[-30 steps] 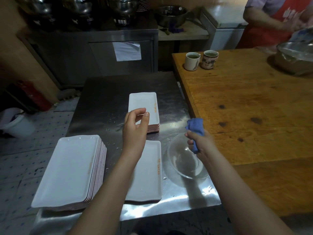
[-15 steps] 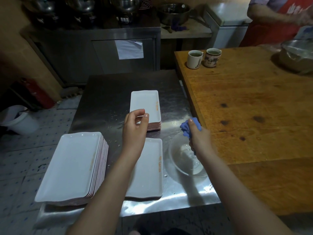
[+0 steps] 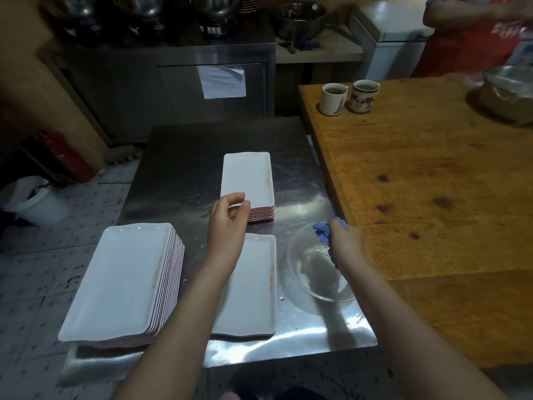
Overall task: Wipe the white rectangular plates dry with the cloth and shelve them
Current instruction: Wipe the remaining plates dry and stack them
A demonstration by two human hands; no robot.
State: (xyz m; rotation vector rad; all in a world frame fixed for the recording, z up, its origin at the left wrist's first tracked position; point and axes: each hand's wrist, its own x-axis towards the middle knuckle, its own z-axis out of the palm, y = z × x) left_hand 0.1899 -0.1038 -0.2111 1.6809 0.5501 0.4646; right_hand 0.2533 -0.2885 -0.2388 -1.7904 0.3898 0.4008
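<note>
On the steel table [image 3: 202,157] in the middle of the frame stand three lots of white rectangular plates: a tall stack [image 3: 124,278] at lower left, overhanging the near table edge, a smaller stack [image 3: 248,177] at the centre, and a low plate [image 3: 251,287] lying flat below it, partly hidden by the left forearm. The left hand [image 3: 227,226] is over the near left corner of the smaller stack with its fingers [image 3: 238,197] curled toward the thumb as in a pinch; whether they grasp the top plate's rim or only hover above it cannot be told. The right hand [image 3: 346,241] is clenched round a crumpled blue cloth [image 3: 323,230], held at the far rim of a clear glass bowl [image 3: 314,275] just right of the low plate. Water drops dot the steel. A wooden table [image 3: 432,183] fills the right side, with two mugs [image 3: 334,99] standing side by side at its far left corner. A person in a red apron [image 3: 467,44] stands at upper right. A white bucket [image 3: 37,200] sits on the floor at the left edge.
</note>
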